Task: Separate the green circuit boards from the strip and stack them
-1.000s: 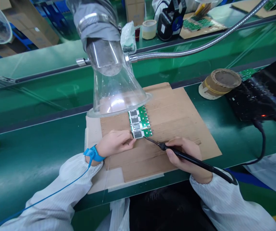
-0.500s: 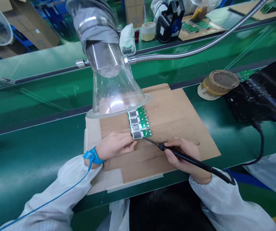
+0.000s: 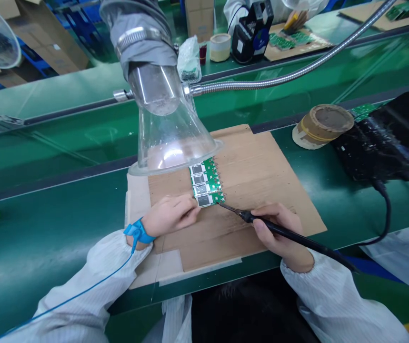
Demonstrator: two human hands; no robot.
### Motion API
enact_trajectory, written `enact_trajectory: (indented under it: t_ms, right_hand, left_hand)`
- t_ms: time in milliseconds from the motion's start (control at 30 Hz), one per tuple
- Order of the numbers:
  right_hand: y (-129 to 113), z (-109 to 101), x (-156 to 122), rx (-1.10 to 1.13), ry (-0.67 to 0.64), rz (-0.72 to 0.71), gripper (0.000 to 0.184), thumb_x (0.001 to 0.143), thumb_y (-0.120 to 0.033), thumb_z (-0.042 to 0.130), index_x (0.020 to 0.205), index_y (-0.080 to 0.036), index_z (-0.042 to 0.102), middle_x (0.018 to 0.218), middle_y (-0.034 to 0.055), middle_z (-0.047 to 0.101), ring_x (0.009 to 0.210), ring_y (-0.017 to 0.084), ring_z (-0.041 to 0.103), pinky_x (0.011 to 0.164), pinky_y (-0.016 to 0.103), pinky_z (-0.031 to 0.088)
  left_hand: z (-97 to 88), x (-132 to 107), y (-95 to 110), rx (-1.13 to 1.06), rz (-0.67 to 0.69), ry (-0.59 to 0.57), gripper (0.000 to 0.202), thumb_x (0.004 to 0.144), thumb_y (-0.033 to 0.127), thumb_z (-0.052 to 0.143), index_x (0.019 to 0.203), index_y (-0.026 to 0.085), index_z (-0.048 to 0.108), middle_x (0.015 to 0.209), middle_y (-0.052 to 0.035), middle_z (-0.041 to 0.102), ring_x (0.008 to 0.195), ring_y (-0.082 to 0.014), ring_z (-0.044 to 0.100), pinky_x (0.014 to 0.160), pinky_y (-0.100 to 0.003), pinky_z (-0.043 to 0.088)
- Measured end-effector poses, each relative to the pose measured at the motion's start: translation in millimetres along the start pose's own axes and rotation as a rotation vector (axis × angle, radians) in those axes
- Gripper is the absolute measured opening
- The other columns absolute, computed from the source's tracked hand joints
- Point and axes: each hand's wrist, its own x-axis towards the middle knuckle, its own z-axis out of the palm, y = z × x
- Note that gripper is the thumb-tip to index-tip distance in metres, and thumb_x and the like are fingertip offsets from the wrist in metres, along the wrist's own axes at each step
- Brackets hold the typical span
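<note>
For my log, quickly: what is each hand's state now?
Left hand: curled, fingertips at the circuit board strip; whether it grips anything cannot be told.
Right hand: closed on the soldering iron.

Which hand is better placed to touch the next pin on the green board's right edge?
Right, probably. The right hand grips the soldering iron, its tip at the near right corner of the green board. The left hand rests against the board's near left edge, on the cardboard.

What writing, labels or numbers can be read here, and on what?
No text here is legible.
Circuit boards: white print, too small.
Black device at the back: white label, blurred.
Cardboard box, far left: pale label, blurred.
Soldering iron in the right hand: none visible.
</note>
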Motion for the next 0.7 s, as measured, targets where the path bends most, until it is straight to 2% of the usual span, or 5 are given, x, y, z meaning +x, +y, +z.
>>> enact_trajectory:
  t_ms: [133, 233, 400, 600, 700]
  right_hand:
    - [10.9, 1.3, -7.5, 0.172, 0.107, 0.167, 0.008, 0.102, -0.028, 0.073, 0.109, -0.026, 0.07, 0.087, 0.001, 0.073, 0.068, 0.016, 0.073, 0.061, 0.028, 0.06]
    - [8.5, 0.1, -2.9, 0.257, 0.17, 0.232, 0.007, 0.104, -0.031, 0.072, 0.106, -0.026, 0.069, 0.082, 0.0002, 0.072, 0.064, 0.015, 0.071, 0.057, 0.025, 0.059]
    - [-3.2, -8.7, 22.3, 0.252, 0.182, 0.212, 0.011, 0.103, -0.035, 0.074, 0.105, -0.025, 0.07, 0.083, 0.0016, 0.074, 0.063, 0.016, 0.072, 0.059, 0.028, 0.061]
    - [9.6, -4.2, 45.0, 0.098, 0.022, 0.064, 0.008, 0.103, -0.034, 0.071, 0.102, -0.026, 0.068, 0.084, 0.0015, 0.073, 0.067, 0.016, 0.071, 0.06, 0.029, 0.057]
    - [15.6, -1.8, 45.5, 0.049, -0.055, -0.003, 0.004, 0.102, -0.028, 0.069, 0.102, -0.026, 0.066, 0.082, -0.0005, 0.073, 0.064, 0.014, 0.069, 0.057, 0.027, 0.053]
  left_hand:
    - [-1.4, -1.8, -2.3, -0.112, -0.198, -0.057, 0.016, 0.113, 0.021, 0.042, 0.099, 0.023, 0.051, 0.109, -0.0043, 0.082, 0.084, -0.0151, 0.08, 0.064, -0.026, 0.052]
    - [-0.1, -3.4, -1.0, -0.157, -0.177, -0.089, 0.015, 0.113, 0.022, 0.046, 0.099, 0.023, 0.051, 0.116, -0.0047, 0.083, 0.085, -0.0154, 0.081, 0.063, -0.026, 0.051]
    - [-5.6, 6.3, 1.6, -0.175, -0.109, -0.096, 0.02, 0.116, 0.028, 0.046, 0.105, 0.022, 0.061, 0.097, -0.002, 0.081, 0.082, -0.0143, 0.078, 0.065, -0.024, 0.052]
    - [-7.5, 19.4, -9.3, -0.108, -0.081, 0.114, 0.023, 0.112, 0.029, 0.057, 0.092, 0.02, 0.066, 0.065, 0.0053, 0.057, 0.054, -0.0087, 0.053, 0.052, -0.022, 0.038]
    - [-0.7, 16.8, -10.7, -0.08, -0.045, 0.113, 0.026, 0.111, 0.029, 0.057, 0.087, 0.021, 0.063, 0.062, 0.0068, 0.056, 0.05, -0.0078, 0.05, 0.05, -0.022, 0.035]
